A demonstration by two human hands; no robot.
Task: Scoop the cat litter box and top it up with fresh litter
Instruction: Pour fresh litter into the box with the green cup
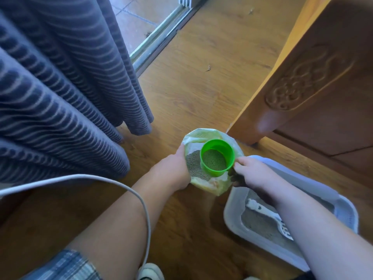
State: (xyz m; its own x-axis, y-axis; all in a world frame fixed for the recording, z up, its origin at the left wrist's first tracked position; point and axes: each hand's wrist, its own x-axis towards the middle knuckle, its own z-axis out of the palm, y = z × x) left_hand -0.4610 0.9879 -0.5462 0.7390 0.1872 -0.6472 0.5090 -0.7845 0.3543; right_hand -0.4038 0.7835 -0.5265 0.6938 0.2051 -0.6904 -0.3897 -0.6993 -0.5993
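Right hand [255, 174]: fingers closed on the rim of a green plastic cup [217, 157] at its 3 o'clock side; the cup sits upright, partly filled with grey-green granules. Left hand [174, 170]: closed on the 9 o'clock edge of the open litter bag [203, 134], holding its mouth wide; the cup is above the litter inside. The grey litter box [232, 217] stands at 4 o'clock of the bag, just beside it, a white slotted scoop [270, 215] lying in its litter. A striped curtain [60, 87] hangs at 10 o'clock.
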